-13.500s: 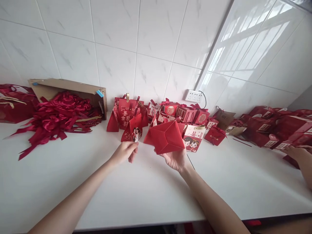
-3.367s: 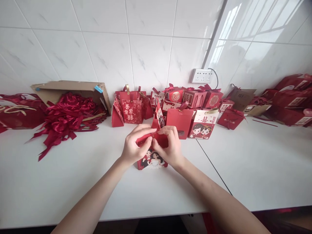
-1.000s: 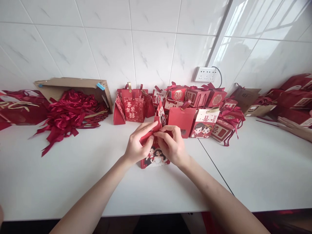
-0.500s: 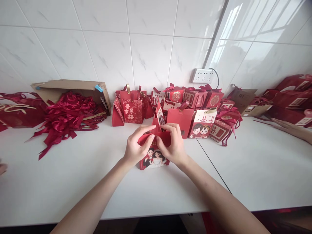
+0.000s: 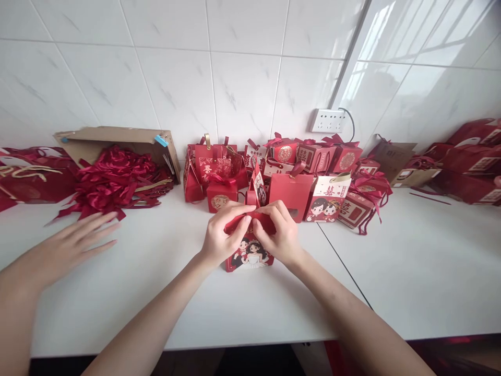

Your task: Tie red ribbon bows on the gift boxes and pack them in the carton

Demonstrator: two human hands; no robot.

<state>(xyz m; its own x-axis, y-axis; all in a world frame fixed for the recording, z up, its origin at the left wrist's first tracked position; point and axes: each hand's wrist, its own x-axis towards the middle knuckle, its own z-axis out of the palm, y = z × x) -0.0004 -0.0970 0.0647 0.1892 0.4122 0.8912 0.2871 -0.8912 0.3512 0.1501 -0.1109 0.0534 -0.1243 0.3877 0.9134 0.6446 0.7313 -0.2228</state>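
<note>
A red wedding candy box [image 5: 252,250] stands upright on the table, with a cartoon bride and groom on its front. My left hand [image 5: 225,230] pinches the upper left edge of it between thumb and fingers. On the other side my right hand [image 5: 277,230] grips the upper right edge the same way, both thumbs close together at the top middle. A red ribbon handle [image 5: 251,197] rises just behind my fingertips. The box's top opening is partly covered by my fingers.
Behind stand several finished red boxes [image 5: 289,188] and a small red box with a gold seal [image 5: 221,198]. Another person's hand [image 5: 62,250] spreads over the table near a ribbon pile [image 5: 113,177] spilling from a cardboard box [image 5: 113,133]. A power socket [image 5: 327,121] is on the wall.
A small red box with a gold seal now stands at the back left of my hands. Another person's hand has entered from the left; one at the right has gone. My hands keep their hold.
</note>
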